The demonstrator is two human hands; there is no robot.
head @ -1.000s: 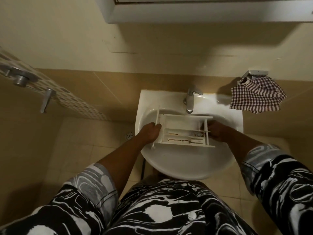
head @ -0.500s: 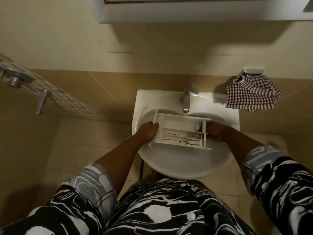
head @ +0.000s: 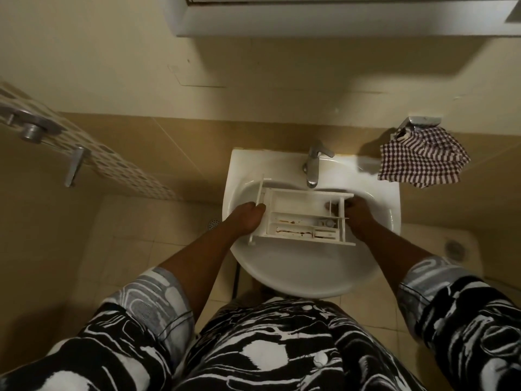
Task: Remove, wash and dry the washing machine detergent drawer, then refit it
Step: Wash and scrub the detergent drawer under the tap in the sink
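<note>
A white plastic detergent drawer (head: 298, 206) with several compartments and brown residue streaks is held level over the white sink (head: 304, 275), just below the chrome tap (head: 313, 165). My left hand (head: 248, 218) grips its left end by the front panel. My right hand (head: 359, 217) grips its right end, with a fingertip showing inside the right compartment. No water is visibly running from the tap.
A checked cloth (head: 423, 160) hangs from a chrome holder on the wall right of the sink. A metal door handle (head: 74, 165) and fitting (head: 31, 131) sit on a patterned panel at the left. A cabinet edge (head: 310, 21) overhangs above. Floor drain (head: 212, 222) left of the sink.
Both hands keep hold of the drawer over the basin; it has barely moved. My view has shifted slightly, so the sink sits a little more to the right.
</note>
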